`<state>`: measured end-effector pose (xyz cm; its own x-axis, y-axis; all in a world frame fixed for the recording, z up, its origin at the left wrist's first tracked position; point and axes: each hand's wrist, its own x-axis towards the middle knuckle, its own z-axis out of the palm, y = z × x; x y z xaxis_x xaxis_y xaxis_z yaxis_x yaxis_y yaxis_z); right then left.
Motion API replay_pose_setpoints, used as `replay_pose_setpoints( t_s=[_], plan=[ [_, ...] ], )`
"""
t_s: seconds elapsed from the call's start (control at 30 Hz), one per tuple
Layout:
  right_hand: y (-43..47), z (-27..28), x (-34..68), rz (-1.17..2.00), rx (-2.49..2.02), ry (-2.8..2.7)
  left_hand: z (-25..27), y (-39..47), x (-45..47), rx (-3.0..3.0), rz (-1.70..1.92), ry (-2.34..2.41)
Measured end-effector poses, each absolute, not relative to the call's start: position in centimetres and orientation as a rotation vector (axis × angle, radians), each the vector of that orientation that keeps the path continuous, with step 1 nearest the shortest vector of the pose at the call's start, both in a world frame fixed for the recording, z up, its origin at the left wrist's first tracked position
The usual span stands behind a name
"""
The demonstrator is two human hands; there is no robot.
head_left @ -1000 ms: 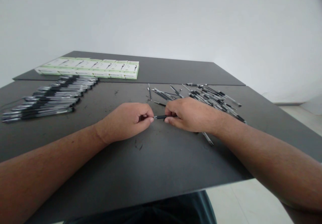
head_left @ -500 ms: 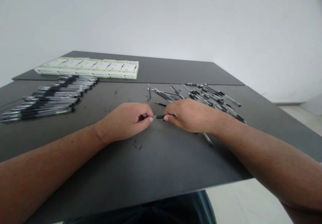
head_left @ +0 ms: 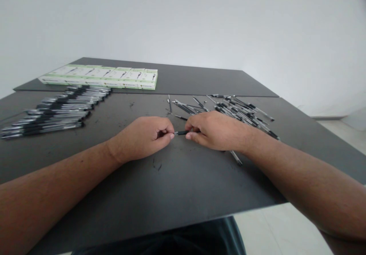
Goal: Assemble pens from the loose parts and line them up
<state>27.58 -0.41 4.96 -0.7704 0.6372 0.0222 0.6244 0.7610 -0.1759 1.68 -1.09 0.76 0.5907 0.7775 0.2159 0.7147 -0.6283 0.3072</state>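
Between my two hands, just above the middle of the table, a pen [head_left: 181,133] with a black grip lies level. At its clear tip end my left hand [head_left: 147,136] pinches it between thumb and forefinger. My right hand [head_left: 215,131] has thumb and fingers around the other end, with a slight gap showing between them; its palm hides the rest of the barrel. Just beyond the right fingertips lies a dark refill [head_left: 181,117]. A loose clear pen barrel [head_left: 236,158] pokes out below the right wrist.
Loose pen parts [head_left: 243,113] are heaped on the right of the grey table [head_left: 171,194]. Rows of pens [head_left: 63,108] lie on the left. Behind them stands a line of white and green boxes [head_left: 114,77]. Black smudges [head_left: 157,166] mark the tabletop.
My right forefinger has lifted slightly off the thumb, so a little more of the pen shows between them. My left hand has stayed still.
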Motion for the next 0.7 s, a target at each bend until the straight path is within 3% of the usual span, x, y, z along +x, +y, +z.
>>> replay_pose_setpoints(
  t_s=[0.7],
  plan=[
    [-0.28,4.70,27.60,0.244,-1.011,-2.882,0.60,-1.02,1.54,2.643,0.525,1.206]
  ],
)
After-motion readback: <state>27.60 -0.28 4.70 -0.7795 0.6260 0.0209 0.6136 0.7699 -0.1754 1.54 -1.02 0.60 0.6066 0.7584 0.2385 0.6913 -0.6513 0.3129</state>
